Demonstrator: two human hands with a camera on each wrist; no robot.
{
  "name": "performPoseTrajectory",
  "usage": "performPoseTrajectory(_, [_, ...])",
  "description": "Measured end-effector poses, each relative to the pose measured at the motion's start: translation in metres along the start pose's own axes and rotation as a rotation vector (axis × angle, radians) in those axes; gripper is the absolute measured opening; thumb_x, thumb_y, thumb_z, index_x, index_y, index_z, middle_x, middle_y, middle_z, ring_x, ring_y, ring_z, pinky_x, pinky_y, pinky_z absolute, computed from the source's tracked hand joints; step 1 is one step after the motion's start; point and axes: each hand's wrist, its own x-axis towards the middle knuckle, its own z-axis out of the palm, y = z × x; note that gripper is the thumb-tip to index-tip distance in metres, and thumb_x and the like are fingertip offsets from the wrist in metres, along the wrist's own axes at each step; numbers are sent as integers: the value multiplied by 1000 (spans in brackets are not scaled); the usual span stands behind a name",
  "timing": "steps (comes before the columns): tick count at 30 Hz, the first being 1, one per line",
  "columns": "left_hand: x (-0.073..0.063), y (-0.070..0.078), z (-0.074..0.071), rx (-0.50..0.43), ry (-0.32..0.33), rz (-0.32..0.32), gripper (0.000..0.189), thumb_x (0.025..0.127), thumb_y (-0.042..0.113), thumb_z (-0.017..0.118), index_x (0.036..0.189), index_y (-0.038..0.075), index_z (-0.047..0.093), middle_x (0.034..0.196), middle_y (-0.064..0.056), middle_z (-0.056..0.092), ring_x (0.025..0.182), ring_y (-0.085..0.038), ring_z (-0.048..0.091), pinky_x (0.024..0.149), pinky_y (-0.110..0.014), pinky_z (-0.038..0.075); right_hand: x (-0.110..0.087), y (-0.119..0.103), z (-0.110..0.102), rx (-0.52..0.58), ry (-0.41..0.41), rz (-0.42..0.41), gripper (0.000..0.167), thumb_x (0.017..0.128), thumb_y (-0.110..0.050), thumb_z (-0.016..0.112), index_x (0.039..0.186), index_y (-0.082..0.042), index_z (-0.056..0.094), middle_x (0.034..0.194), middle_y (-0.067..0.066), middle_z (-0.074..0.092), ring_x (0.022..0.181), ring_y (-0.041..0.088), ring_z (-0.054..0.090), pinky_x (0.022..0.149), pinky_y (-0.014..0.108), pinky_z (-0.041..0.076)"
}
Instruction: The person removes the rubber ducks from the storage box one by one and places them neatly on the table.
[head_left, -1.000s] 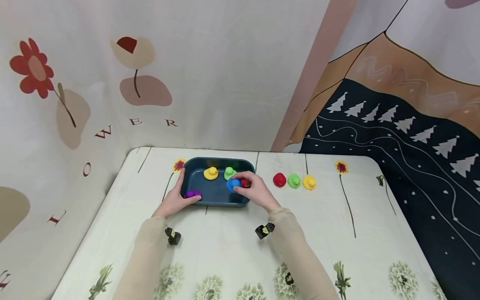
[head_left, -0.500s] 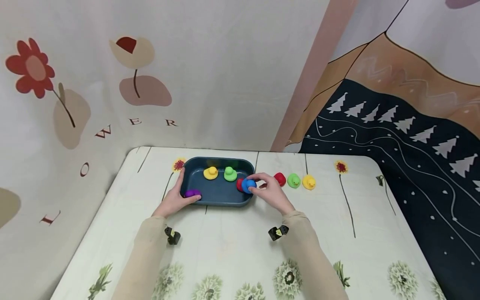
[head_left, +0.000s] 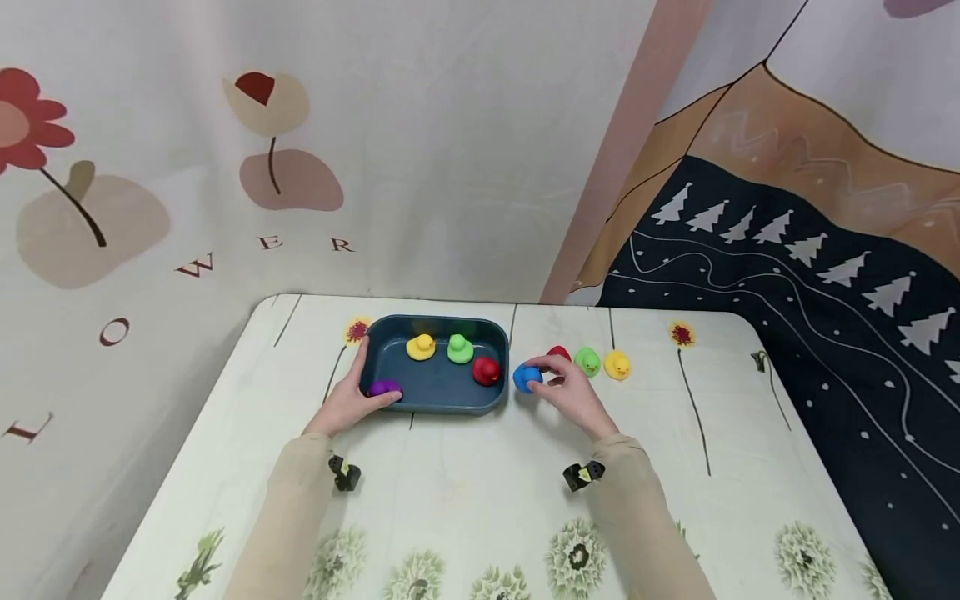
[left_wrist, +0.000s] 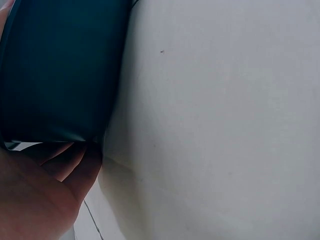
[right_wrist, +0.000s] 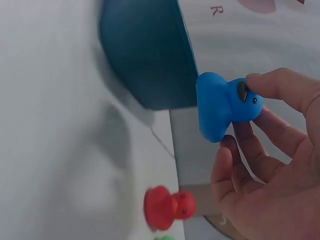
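My right hand (head_left: 573, 396) pinches a blue rubber duck (right_wrist: 215, 107) by its head, just past the right end of a dark blue tray (head_left: 442, 408). The duck hangs above the table in the right wrist view. At the tray's left end, my left hand (head_left: 351, 402) grips the rim, thumb along the front edge and fingers against the outer wall (left_wrist: 60, 100). Inside the tray are a yellow duck (head_left: 421, 347), a green duck (head_left: 460, 349), a red duck (head_left: 486, 372) and a purple duck (head_left: 384, 387) partly behind the left thumb.
Right of the tray, a second red duck (right_wrist: 162, 207), a second green duck (head_left: 588, 362) and a second yellow duck (head_left: 617, 365) stand in a row. My right hand partly covers that red one in the head view. A flower-printed cloth (head_left: 450, 492) covers the table.
My right hand has carried the blue duck rightward, out over the tray's right rim, uncovering the green and red ducks inside. The left hand has stayed on the tray.
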Motion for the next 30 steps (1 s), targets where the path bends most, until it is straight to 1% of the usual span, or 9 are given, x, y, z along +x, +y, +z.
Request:
performPoseTrajectory(6, [0, 1, -1, -4, -6, -4, 114, 83, 47, 73, 153, 33, -16, 160, -18, 0, 140, -50, 11, 105, -68, 18, -9, 9, -12, 4, 26, 60, 34, 90, -9, 69, 124, -4, 63, 122, 15, 56, 115, 32, 48, 92, 40, 45])
performPoseTrajectory(7, [1, 1, -1, -3, -7, -6, 114, 83, 48, 73, 152, 33, -16, 160, -17, -1, 140, -50, 11, 105, -68, 18, -8, 17, -13, 4, 35, 60, 34, 90, -10, 69, 124, -5, 63, 121, 13, 56, 115, 30, 48, 91, 39, 46])
performPoseTrajectory(14, [3, 1, 0, 5, -6, -2, 113, 84, 45, 73, 153, 31, -16, 160, -16, -2, 140, -49, 11, 105, -68, 18, -14, 33, -24, -11, 73, 42, 34, 90, -10, 69, 122, -3, 64, 117, 14, 58, 111, 28, 51, 89, 36, 47])
performPoseTrajectory(24, [1, -2, -2, 3, -8, -5, 114, 84, 46, 73, 153, 31, -16, 160, -15, -3, 140, -49, 11, 105, -68, 18, -26, 49, -42, -35, 105, 52, 33, 91, -9, 68, 123, -2, 63, 118, 16, 60, 111, 29, 52, 89, 38, 47])
performPoseTrajectory(30, [2, -1, -1, -1, -11, -1, 113, 84, 46, 73, 153, 32, -16, 160, -15, -3, 141, -49, 10, 105, -68, 17, -34, 58, -54, -76, 132, 68, 33, 91, -8, 67, 123, 1, 63, 118, 18, 60, 110, 30, 52, 87, 34, 47])
